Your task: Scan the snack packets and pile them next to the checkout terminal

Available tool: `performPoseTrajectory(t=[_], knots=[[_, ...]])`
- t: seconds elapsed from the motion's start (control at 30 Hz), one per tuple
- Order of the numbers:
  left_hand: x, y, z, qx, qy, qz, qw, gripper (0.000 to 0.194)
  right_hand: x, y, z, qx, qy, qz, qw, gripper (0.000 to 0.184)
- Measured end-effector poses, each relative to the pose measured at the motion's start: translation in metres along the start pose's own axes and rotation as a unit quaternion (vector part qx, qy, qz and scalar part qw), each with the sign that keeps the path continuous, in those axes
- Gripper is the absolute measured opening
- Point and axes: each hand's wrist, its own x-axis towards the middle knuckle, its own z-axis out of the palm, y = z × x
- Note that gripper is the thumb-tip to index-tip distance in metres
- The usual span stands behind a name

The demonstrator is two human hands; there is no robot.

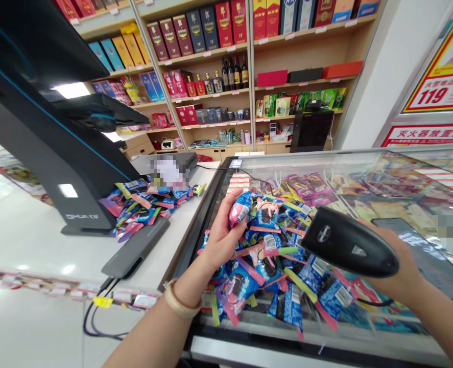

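My left hand (pixel 221 236), with a beige band at the wrist, is closed around a small blue and pink snack packet (pixel 240 208). It is above the left part of a loose pile of similar snack packets (pixel 266 268), which have printed barcodes and coloured end strips. The pile spreads over a glass display counter (pixel 367 335). In my right hand (pixel 392 266) is a black barcode scanner (pixel 349 241), its head pointing left over the packets. The scanner's body hides its handle and most of my right fingers.
On the white counter (pixel 69 255) at left stand a dark checkout terminal (pixel 84 168) and a grey bar-shaped device (pixel 136 250) with cables. More packets (pixel 149 207) are heaped beside the terminal. A phone-like dark screen (pixel 413 250) lies right. Stocked shelves (pixel 211 56) line the back.
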Motion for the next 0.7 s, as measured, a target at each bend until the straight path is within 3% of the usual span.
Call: performPoseTrajectory(t=[0.17, 0.3, 0.53, 0.7], knots=[[0.002, 0.011, 0.001, 0.147, -0.099, 0.115, 0.977, 0.063, 0.014, 0.0, -0.009, -0.056, 0.074, 0.042, 0.995, 0.027], [0.002, 0.012, 0.002, 0.226, -0.162, 0.157, 0.948, 0.087, 0.018, 0.002, -0.011, -0.056, 0.063, 0.122, 0.989, 0.036], [0.002, 0.013, -0.005, 0.254, -0.092, 0.163, 0.949, 0.069, 0.003, 0.016, -0.006, -0.052, 0.058, 0.074, 0.994, 0.028], [0.002, 0.008, -0.006, 0.253, -0.031, 0.135, 0.957, 0.058, -0.027, 0.042, 0.002, -0.097, 0.03, 0.136, 0.986, 0.037]])
